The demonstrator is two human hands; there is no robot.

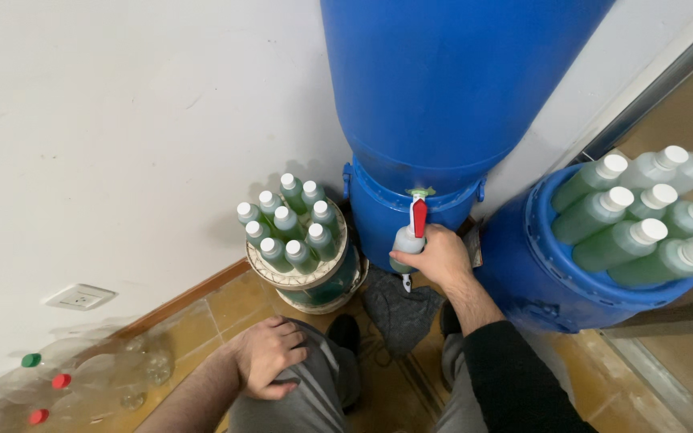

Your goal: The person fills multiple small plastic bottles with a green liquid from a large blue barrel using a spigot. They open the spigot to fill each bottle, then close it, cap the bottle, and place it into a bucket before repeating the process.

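One bottle (405, 240) is at the tap, and your right hand (441, 258) is wrapped around it, fingers closed on its side, holding it up under the red-handled spout (419, 215) at the base of the big blue drum (443, 88). The bottle looks pale and only partly filled, though your hand hides its lower half, so I can't tell the level. Your left hand (269, 355) is off the job, resting loosely curled on your knee, gripping nothing.

Here's where it could slip. You're holding that bottle with one hand only, and if its mouth drifts off the spout, the green liquid would likely run down your fingers and onto the dark cloth (399, 309) below. The cloth covers only a small patch of the tiled floor (202, 321), so an overflow could spread past it towards your legs.

Watch the level too: your own grip blocks your view of it, so I'd judge an overfill a real risk.

To your left, nine capped green bottles (290, 228) stand packed on a round stand (302, 277) close to your elbow room; a jerk of the arm could topple them. More filled bottles (643, 228) lie stacked in the blue tub (555, 281) on your right, just beside your forearm.
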